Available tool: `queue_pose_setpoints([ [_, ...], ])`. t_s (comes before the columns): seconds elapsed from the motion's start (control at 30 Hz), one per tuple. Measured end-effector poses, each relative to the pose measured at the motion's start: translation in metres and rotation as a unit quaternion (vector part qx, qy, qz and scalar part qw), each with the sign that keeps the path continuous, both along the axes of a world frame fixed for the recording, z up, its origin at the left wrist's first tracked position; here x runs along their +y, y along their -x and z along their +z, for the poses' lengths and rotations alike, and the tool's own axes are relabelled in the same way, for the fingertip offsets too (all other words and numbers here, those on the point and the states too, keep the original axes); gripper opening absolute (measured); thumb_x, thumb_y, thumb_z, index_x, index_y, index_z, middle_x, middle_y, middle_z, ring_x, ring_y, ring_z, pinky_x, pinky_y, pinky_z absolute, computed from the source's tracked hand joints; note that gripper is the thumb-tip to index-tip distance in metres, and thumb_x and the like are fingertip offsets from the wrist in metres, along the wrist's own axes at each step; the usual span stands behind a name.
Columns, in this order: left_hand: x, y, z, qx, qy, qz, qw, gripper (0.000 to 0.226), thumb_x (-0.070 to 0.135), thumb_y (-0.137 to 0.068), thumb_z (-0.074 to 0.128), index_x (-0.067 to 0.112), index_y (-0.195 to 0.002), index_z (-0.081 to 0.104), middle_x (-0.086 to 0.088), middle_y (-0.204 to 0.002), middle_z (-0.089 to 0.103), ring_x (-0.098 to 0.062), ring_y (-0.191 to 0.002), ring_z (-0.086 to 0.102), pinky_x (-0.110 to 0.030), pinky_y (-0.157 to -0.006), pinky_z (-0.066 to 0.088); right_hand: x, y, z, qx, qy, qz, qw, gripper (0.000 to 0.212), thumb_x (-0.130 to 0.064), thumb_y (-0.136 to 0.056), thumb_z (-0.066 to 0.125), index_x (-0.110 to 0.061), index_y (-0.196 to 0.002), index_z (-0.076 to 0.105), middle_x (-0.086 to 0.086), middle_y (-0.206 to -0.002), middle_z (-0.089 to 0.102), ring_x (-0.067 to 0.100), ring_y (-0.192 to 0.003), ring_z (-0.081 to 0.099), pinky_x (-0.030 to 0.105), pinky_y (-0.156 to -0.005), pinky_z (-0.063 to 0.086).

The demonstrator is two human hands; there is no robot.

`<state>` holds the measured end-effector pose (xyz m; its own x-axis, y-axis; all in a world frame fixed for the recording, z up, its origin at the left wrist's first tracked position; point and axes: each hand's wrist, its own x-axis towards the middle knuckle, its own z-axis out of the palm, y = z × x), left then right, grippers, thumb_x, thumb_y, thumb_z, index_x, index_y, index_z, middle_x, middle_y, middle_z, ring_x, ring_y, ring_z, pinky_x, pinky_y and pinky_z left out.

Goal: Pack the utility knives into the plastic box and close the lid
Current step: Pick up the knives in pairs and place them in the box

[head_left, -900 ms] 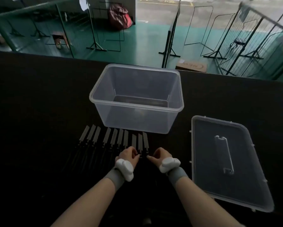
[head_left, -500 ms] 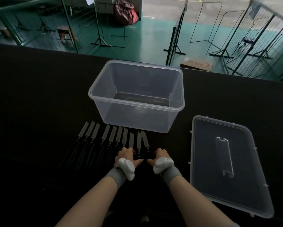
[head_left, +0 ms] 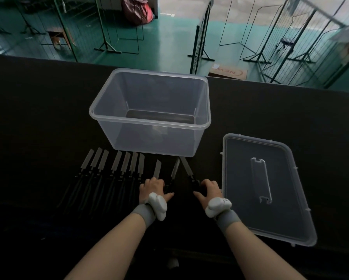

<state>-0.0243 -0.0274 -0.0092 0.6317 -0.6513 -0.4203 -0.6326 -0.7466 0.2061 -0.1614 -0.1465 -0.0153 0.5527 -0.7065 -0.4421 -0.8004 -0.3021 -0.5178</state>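
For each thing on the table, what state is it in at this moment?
plastic box: open, upright, no knives visible inside.
lid: off, flat on table, right of box.
utility knives: blades out, in a row before box.
left hand: closed on one knife handle.
right hand: closed on one knife handle.

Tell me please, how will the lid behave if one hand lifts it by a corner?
The lid is broad, flat and thin, so it is probably light and may flex. Its clear plastic looks smooth and may slip. It lies flat on the table, so rolling seems unlikely.
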Motion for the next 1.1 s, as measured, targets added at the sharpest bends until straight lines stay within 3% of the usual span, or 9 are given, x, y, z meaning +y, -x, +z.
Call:
queue_pose_setpoints([
  [0.17,-0.002,0.006,0.010,0.012,0.103,-0.017,0.994,0.050,0.054,-0.083,0.057,0.019,-0.119,0.059,-0.001,-0.123,0.055,-0.018,-0.118,0.048,-0.031,-0.099,0.038,0.002,0.019,0.014,-0.163,-0.017,-0.082,0.983,0.030,-0.018,-0.088,0.062,-0.008,-0.115,0.054,0.006,-0.109,0.059,0.018,-0.100,0.057,0.028,-0.087,0.047],
  [0.3,-0.011,0.011,0.028,0.052,0.220,-0.023,0.974,0.047,0.048,-0.080,0.066,0.012,-0.110,0.065,-0.003,-0.112,0.058,-0.016,-0.108,0.051,-0.026,-0.092,0.044,0.000,0.025,0.027,-0.263,0.003,-0.163,0.951,0.019,-0.019,-0.087,0.063,-0.013,-0.102,0.053,0.003,-0.089,0.057,0.019,-0.084,0.057,0.017,-0.069,0.044],
  [0.43,-0.024,0.011,0.059,0.084,0.322,-0.020,0.943,0.041,0.039,-0.079,0.071,0.004,-0.099,0.068,-0.007,-0.103,0.060,-0.014,-0.097,0.051,-0.021,-0.084,0.042,-0.010,0.017,0.050,-0.324,0.023,-0.191,0.926,0.019,-0.019,-0.087,0.064,-0.016,-0.100,0.050,0.005,-0.089,0.060,0.023,-0.085,0.061,0.032,-0.080,0.051],
  [0.53,-0.036,0.002,0.086,0.112,0.376,-0.023,0.919,0.036,0.033,-0.082,0.069,0.000,-0.098,0.068,-0.008,-0.096,0.058,-0.017,-0.092,0.055,-0.015,-0.077,0.044,-0.020,0.003,0.074,-0.359,0.040,-0.193,0.912,0.024,-0.018,-0.088,0.062,-0.008,-0.107,0.053,0.008,-0.092,0.063,0.024,-0.084,0.064,0.036,-0.080,0.052],
  [0.6,-0.042,-0.007,0.108,0.116,0.410,-0.018,0.904,0.033,0.030,-0.085,0.066,0.001,-0.099,0.068,-0.003,-0.092,0.054,-0.014,-0.087,0.053,-0.008,-0.066,0.039,-0.026,-0.008,0.093,-0.392,0.041,-0.196,0.898,0.021,-0.016,-0.089,0.061,-0.007,-0.105,0.051,0.015,-0.089,0.064,0.028,-0.068,0.066,0.037,-0.069,0.055],
  [0.7,-0.053,-0.026,0.137,0.118,0.457,0.001,0.881,0.031,0.031,-0.088,0.062,0.002,-0.099,0.067,-0.001,-0.089,0.056,-0.015,-0.081,0.054,-0.016,-0.067,0.040,-0.035,-0.030,0.125,-0.417,0.046,-0.178,0.890,0.017,-0.015,-0.091,0.058,-0.012,-0.101,0.045,0.016,-0.082,0.060,0.025,-0.051,0.061,0.030,-0.051,0.054],
  [0.83,-0.058,-0.060,0.176,0.246,0.512,0.025,0.823,0.017,0.024,-0.091,0.059,0.012,-0.080,0.059,-0.001,-0.075,0.060,-0.019,-0.072,0.067,-0.018,-0.064,0.052,-0.041,-0.063,0.167,-0.433,0.055,-0.162,0.885,0.026,-0.018,-0.091,0.059,-0.007,-0.110,0.045,0.013,-0.090,0.062,0.024,-0.068,0.061,0.026,-0.058,0.052],
  [0.97,-0.059,-0.092,0.209,0.354,0.540,0.075,0.760,0.021,0.015,-0.094,0.053,0.008,-0.075,0.051,-0.005,-0.066,0.050,-0.015,-0.046,0.068,-0.021,-0.049,0.055,-0.042,-0.099,0.205,-0.468,-0.015,-0.146,0.871,0.024,-0.013,-0.092,0.057,-0.007,-0.106,0.038,0.009,-0.073,0.056,0.016,-0.046,0.057,0.019,-0.039,0.048],
  [1.1,-0.053,-0.121,0.230,0.383,0.558,0.111,0.728,0.018,0.020,-0.095,0.053,0.007,-0.083,0.053,-0.011,-0.067,0.056,-0.016,-0.039,0.062,-0.025,-0.045,0.056,-0.039,-0.135,0.229,-0.482,-0.099,-0.151,0.857,0.022,-0.014,-0.094,0.054,-0.005,-0.109,0.040,0.010,-0.067,0.060,0.007,-0.031,0.055,0.022,-0.036,0.047],
])
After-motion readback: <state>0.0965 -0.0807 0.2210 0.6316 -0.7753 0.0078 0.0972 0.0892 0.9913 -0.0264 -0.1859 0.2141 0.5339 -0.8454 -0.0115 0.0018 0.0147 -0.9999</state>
